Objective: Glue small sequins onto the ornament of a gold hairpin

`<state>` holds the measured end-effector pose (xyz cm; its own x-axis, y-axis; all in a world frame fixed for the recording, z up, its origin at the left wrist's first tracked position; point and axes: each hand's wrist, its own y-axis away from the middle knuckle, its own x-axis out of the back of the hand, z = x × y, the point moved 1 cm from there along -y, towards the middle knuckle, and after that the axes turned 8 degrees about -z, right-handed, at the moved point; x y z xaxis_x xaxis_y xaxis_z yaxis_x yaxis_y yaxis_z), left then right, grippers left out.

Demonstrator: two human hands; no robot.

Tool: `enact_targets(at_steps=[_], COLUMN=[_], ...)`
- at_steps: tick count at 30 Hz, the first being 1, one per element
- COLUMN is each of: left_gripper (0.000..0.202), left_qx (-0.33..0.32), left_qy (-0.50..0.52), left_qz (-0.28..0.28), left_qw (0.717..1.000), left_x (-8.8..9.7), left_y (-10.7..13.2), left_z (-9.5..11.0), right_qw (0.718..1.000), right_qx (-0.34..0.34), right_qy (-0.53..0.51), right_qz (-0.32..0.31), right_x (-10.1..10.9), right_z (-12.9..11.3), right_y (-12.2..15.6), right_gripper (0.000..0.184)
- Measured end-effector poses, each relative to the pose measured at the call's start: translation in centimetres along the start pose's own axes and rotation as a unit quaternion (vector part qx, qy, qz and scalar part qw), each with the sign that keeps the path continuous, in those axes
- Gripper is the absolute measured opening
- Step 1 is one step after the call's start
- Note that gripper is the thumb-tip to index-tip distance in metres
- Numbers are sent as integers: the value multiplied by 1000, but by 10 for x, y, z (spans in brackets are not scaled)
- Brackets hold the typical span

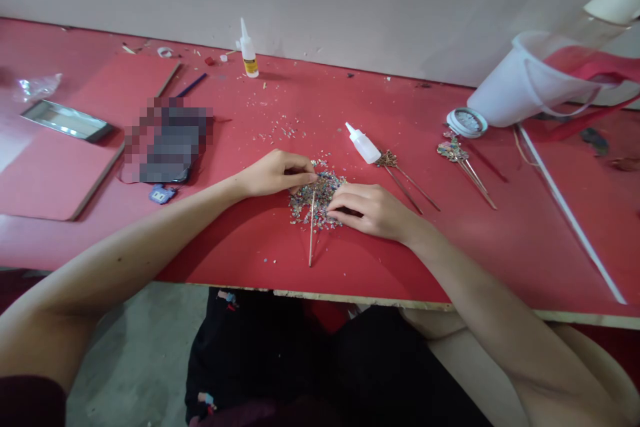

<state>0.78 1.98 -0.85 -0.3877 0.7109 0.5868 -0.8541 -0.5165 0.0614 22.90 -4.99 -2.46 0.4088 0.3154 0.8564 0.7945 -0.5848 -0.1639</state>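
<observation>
A loose pile of tiny shiny, multicoloured chips [320,197] lies on the red table before me. My left hand [280,172] reaches over the pile's far left side, thumb and fingers pressed together in a pinch. Just below those fingertips is the upper end of a thin metallic stick [311,233], which points toward the table's front edge; whether the fingers touch it I cannot tell. At the pile's right side my right hand [363,208] is closed, fingertips together low over the chips. Anything inside either pinch is too small or hidden to name.
Behind my right hand, a white glue bottle [365,145] lies by a two-pronged ornate hairpin [387,160]. Another decorated hairpin [454,150] rests farther right, near a round lid [467,122] and a tilted white bucket [520,80]. An upright glue bottle [249,59] stands near the wall.
</observation>
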Motion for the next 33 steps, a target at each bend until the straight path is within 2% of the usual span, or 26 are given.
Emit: enact_targets(at_steps=[11, 33], left_gripper=[25, 25], left_qx=[16, -1], left_qy=[-4, 3], left_qz=[-4, -3], left_qw=[1000, 1000], left_x=[0, 1], left_y=[1, 1], left_z=[2, 2], right_qw=[1000, 999], right_qx=[2, -2], right_qy=[5, 21], right_qz=[10, 27], right_x=[-1, 0], right_z=[0, 1], right_y=[0, 0], right_gripper=[14, 12])
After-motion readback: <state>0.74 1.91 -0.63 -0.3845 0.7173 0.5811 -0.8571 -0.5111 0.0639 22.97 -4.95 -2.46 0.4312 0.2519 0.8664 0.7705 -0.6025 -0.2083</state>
